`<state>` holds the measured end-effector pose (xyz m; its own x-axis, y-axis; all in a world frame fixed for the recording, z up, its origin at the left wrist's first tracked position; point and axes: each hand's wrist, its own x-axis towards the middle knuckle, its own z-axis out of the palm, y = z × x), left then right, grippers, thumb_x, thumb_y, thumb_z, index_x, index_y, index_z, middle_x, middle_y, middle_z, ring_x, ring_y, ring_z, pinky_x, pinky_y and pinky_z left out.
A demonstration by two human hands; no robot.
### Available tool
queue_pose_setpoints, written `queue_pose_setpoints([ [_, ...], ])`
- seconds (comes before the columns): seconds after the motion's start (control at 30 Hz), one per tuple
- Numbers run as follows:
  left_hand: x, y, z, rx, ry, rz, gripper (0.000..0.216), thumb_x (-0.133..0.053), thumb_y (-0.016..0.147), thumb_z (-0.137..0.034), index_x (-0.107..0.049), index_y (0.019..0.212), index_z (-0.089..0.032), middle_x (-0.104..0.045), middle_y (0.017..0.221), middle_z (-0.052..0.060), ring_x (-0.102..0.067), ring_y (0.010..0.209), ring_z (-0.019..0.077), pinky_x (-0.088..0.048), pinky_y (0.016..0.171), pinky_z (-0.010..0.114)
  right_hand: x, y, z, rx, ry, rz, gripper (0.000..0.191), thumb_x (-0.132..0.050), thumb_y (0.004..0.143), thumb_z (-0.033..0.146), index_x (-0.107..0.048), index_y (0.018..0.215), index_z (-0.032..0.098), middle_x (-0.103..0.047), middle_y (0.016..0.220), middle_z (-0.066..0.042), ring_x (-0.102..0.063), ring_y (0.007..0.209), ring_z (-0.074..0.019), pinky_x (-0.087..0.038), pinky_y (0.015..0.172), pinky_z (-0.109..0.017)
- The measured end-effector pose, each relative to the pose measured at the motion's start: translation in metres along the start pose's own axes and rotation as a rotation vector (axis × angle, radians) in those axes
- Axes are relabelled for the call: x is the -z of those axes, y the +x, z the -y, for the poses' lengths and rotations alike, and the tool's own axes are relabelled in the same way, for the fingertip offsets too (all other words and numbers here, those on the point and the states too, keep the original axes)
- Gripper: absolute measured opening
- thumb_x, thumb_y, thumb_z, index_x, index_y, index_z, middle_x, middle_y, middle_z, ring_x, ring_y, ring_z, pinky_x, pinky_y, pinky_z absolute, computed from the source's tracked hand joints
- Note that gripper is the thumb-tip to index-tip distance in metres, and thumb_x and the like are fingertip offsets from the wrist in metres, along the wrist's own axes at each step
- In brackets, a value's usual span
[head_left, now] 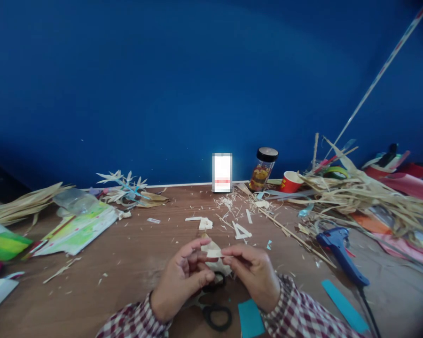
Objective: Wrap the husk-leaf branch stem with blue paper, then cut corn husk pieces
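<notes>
Between my hands is a small pale strip (213, 253) that looks like dried leaf or husk. My right hand (252, 270) pinches its right end between thumb and fingertips. On the other side, my left hand (185, 272) has curled fingers closed at the strip's left end, partly hiding it. Below the hands lie scissors with black handles (216, 318), their blades covered by the hands and pale material. A blue-green paper piece (251, 319) rests by my right wrist.
To the right lie a blue glue gun (343, 256), a blue-green strip (344, 305) and heaped dried leaves (370, 188). A jar (263, 170) and red cup (290, 182) stand at the back. Leaf-like flowers (125, 185) and a painted sheet (79, 230) are left. Scraps litter the table.
</notes>
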<state>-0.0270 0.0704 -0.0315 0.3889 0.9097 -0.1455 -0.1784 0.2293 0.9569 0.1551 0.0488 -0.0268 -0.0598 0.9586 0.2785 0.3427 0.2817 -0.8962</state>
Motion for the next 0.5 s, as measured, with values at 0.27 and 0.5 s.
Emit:
queue_pose_setpoints([
  [0.27,0.002,0.002,0.012,0.025,0.084,-0.229,0.022,-0.074,0.057,-0.030,-0.071,0.075,-0.017,-0.068,0.061,0.005,-0.059,0.055,0.0154,-0.047,0.054,0.025,-0.005,-0.001,-0.002,-0.141,0.143,0.051,0.014,-0.060,0.077,0.028,-0.068,0.084,0.019,-0.068,0.074,-0.001,-0.061,0.067,-0.0143,-0.048,0.062,-0.023],
  [0.5,-0.004,0.000,0.007,-0.029,0.224,-0.274,0.016,-0.072,0.060,-0.032,-0.071,0.065,-0.018,-0.067,0.060,0.004,-0.058,0.055,0.0144,-0.046,0.053,0.023,-0.010,0.001,-0.005,-0.302,0.284,0.019,0.019,-0.065,0.071,0.034,-0.069,0.076,0.016,-0.065,0.060,0.000,-0.056,0.053,-0.0109,-0.044,0.050,-0.020],
])
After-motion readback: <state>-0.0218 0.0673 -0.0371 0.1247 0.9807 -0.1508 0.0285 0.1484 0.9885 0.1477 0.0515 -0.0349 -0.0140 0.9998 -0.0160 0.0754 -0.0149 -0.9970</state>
